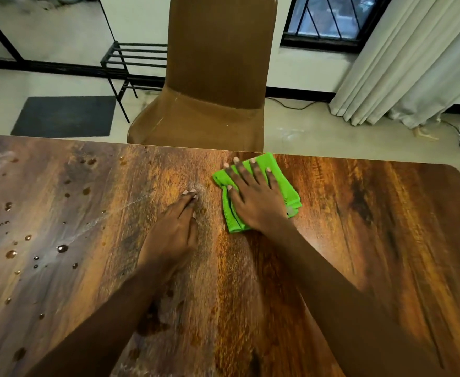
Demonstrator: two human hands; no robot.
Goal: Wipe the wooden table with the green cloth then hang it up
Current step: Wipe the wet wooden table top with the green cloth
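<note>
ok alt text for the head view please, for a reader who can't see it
A person's right hand presses a folded green cloth flat on a wooden table near its far edge, while the left hand rests flat on the wood beside it. Water drops dot the table's left side, and a brown chair stands beyond it.

Nothing legible; the green cloth (pixel 286 190) has a blurred tag (pixel 291 211)

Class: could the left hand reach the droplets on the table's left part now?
Probably yes: the left hand lies flat on the table, only bare wood between it and the droplets.
</note>
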